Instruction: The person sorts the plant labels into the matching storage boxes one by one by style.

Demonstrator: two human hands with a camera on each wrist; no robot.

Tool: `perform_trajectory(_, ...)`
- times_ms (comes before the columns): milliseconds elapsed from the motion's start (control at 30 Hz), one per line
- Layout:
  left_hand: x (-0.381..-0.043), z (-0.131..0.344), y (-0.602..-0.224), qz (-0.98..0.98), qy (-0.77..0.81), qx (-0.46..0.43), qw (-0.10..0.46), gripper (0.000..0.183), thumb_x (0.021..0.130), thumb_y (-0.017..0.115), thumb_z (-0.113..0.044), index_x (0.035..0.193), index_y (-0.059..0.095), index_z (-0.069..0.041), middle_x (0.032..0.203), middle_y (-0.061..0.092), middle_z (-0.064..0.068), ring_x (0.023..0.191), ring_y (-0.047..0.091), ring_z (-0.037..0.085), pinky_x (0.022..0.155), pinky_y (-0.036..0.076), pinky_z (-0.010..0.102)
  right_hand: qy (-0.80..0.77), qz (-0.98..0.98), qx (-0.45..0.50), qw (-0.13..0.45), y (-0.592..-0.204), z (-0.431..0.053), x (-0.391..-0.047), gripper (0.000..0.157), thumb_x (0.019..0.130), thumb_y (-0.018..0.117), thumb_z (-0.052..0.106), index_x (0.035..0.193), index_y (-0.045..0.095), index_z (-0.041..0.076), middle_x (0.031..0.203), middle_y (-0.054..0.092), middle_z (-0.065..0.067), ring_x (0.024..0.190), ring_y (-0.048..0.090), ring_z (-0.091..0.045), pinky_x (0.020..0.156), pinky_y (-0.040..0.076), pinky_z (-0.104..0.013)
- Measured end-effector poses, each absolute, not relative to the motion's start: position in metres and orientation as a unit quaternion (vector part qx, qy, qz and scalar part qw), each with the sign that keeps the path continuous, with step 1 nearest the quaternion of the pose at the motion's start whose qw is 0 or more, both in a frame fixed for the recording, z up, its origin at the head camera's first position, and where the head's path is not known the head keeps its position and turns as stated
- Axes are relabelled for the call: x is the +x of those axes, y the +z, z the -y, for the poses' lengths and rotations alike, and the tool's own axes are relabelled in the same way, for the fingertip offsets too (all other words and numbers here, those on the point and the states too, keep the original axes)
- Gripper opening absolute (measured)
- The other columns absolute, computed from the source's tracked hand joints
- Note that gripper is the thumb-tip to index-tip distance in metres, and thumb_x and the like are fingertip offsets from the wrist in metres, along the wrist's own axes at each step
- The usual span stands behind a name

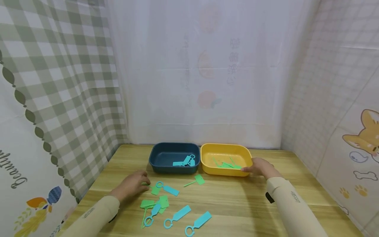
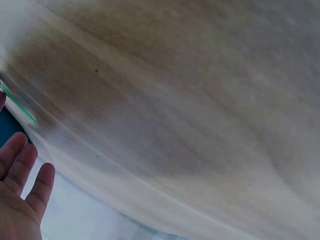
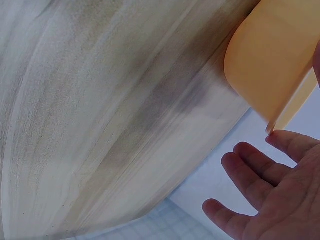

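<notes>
My left hand (image 1: 133, 185) is low over the table's left side, thumb and forefinger apart around the thin stem of a green tag (image 1: 155, 190). Part of that stem shows as a green strip (image 2: 19, 105) in the left wrist view, where the other fingers stand loosely spread. At the right end of a yellow bin (image 1: 219, 171), my right hand (image 1: 260, 167) grips the front corner with thumb and forefinger. The forefinger's tip meets the rim in the right wrist view; the other fingers stay off it. Several green tags (image 1: 227, 165) lie inside this bin.
Left of the yellow bin, against it, stands a dark blue bin (image 1: 174, 170) holding several blue ring tags (image 1: 186, 160). Another green tag (image 1: 199, 179) lies before the bins. Nearer are several green tags (image 1: 164, 201) and blue ring tags (image 1: 182, 213). Curtains (image 1: 195, 98) hang around the table.
</notes>
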State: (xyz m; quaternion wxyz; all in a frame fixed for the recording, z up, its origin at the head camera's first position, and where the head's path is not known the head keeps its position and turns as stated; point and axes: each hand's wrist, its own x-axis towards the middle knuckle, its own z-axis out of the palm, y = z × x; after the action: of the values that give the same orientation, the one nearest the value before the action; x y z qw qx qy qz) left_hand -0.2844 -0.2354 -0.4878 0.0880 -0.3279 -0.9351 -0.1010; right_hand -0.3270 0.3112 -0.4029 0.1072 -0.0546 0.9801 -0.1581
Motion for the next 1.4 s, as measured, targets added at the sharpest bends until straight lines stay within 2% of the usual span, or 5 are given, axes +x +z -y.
perform_trajectory(567, -0.297, 0.222, -0.502, 0.857, -0.039, -0.452, 0.243, 0.016, 0.077, 0.081, -0.009, 0.072, 0.069, -0.017, 0.077, 0.049, -0.007, 0.067, 0.048, 0.011, 0.055, 0.044, 0.026, -0.146, -0.982, -0.050, 0.106, -0.402, -0.311, -0.328, 0.076, 0.088, 0.069, 0.055, 0.125, 0.056, -0.010, 0.123, 0.058, -0.033, 0.113, 0.055, -0.049, 0.089, 0.045, -0.064)
perform_trajectory(800, -0.293, 0.218, -0.500, 0.880, -0.022, -0.423, 0.214, 0.017, 0.080, 0.079, -0.012, 0.072, 0.066, -0.020, 0.079, 0.051, -0.008, 0.070, 0.052, 0.013, 0.059, 0.046, 0.032, -0.145, -0.983, -0.051, 0.103, -0.403, -0.312, -0.328, 0.069, 0.089, 0.069, 0.052, 0.121, 0.058, -0.008, 0.119, 0.060, -0.031, 0.109, 0.057, -0.047, 0.086, 0.046, -0.063)
perform_trajectory(967, -0.291, 0.209, -0.501, 0.909, -0.047, -0.382, 0.158, 0.007, 0.089, 0.074, -0.022, 0.087, 0.070, -0.017, 0.086, 0.057, -0.006, 0.076, 0.055, 0.013, 0.066, 0.050, 0.034, -0.145, -0.982, -0.055, 0.104, -0.402, -0.310, -0.328, 0.065, 0.089, 0.069, 0.051, 0.119, 0.060, -0.006, 0.117, 0.061, -0.029, 0.108, 0.058, -0.046, 0.085, 0.047, -0.063)
perform_trajectory(1167, -0.291, 0.199, -0.498, 0.932, -0.076, -0.338, 0.102, 0.034, 0.090, 0.074, -0.031, 0.115, 0.070, -0.008, 0.101, 0.061, 0.003, 0.088, 0.061, 0.019, 0.076, 0.053, 0.039, -0.146, -0.982, -0.052, 0.106, -0.402, -0.310, -0.328, 0.063, 0.089, 0.069, 0.052, 0.116, 0.061, -0.004, 0.114, 0.063, -0.026, 0.104, 0.059, -0.042, 0.083, 0.047, -0.062)
perform_trajectory(1400, -0.295, 0.197, -0.496, 0.932, -0.085, -0.340, 0.087, 0.027, 0.090, 0.074, -0.026, 0.110, 0.073, -0.008, 0.098, 0.060, 0.003, 0.087, 0.059, 0.019, 0.077, 0.052, 0.039, -0.143, -0.982, -0.049, 0.109, -0.401, -0.310, -0.329, 0.064, 0.088, 0.069, 0.053, 0.118, 0.061, -0.003, 0.116, 0.062, -0.027, 0.106, 0.058, -0.043, 0.084, 0.046, -0.063)
